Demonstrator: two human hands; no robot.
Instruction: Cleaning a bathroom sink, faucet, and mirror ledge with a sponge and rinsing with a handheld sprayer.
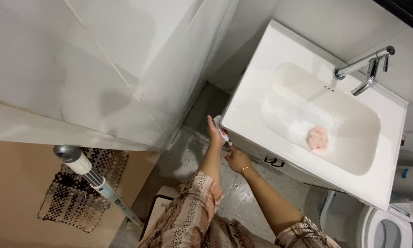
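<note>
I look down at a white washbasin (261,59) on a cabinet. My left hand (214,132) reaches up to the basin's near left corner and presses a small white cloth or sponge (221,130) against its edge. My right hand (237,159) sits just below, close to the cabinet front under the basin rim, fingers curled; whether it holds anything is unclear. A pink foamy scrubber (317,138) lies inside the soapy bowl. Both arms wear patterned sleeves, and a bracelet is on the right wrist.
A chrome tap (363,69) stands at the basin's back. A toilet (384,228) is at the lower right. A mop handle (96,181) leans at the left over a woven mat (73,197). The wet tiled floor (188,151) lies below, with a white marble wall to the left.
</note>
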